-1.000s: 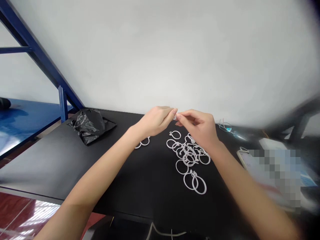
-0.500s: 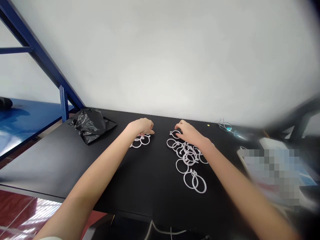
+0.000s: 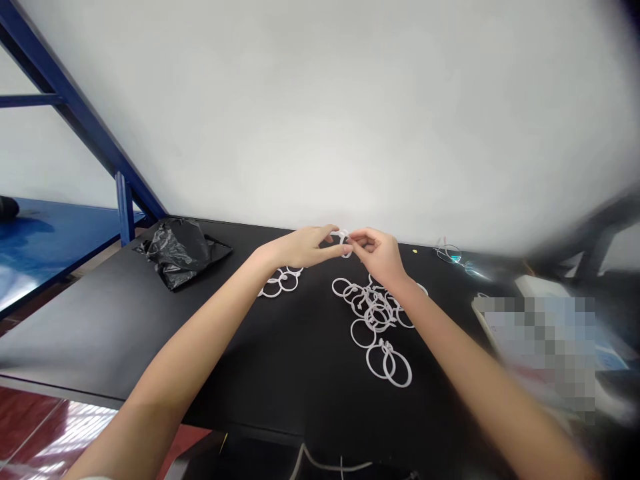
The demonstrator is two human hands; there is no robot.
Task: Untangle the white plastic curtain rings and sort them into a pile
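Observation:
A white plastic curtain ring (image 3: 343,235) is held up above the far part of the table, between my two hands. My right hand (image 3: 380,257) pinches it with thumb and fingertips from the right. From the left, my left hand (image 3: 303,247) has its thumb across the ring and its fingers at the upper edge; part of the ring is hidden behind the fingers. Below my right hand lies a loose, overlapping pile of similar white rings (image 3: 379,313), each with a small eyelet. A smaller group of rings (image 3: 273,288) lies beneath my left wrist, partly covered.
A crumpled black plastic bag (image 3: 183,250) lies on the black table (image 3: 280,353) at the left. Eyeglasses (image 3: 449,254) rest near the wall at the right, behind a blurred-out pale item (image 3: 540,353). A blue metal frame (image 3: 125,207) stands at the left; a cable (image 3: 325,463) hangs below the front edge.
My right hand has picked up the ring from the pile's far end and lifted it inward. My left hand has moved right, away from the smaller group, to meet it.

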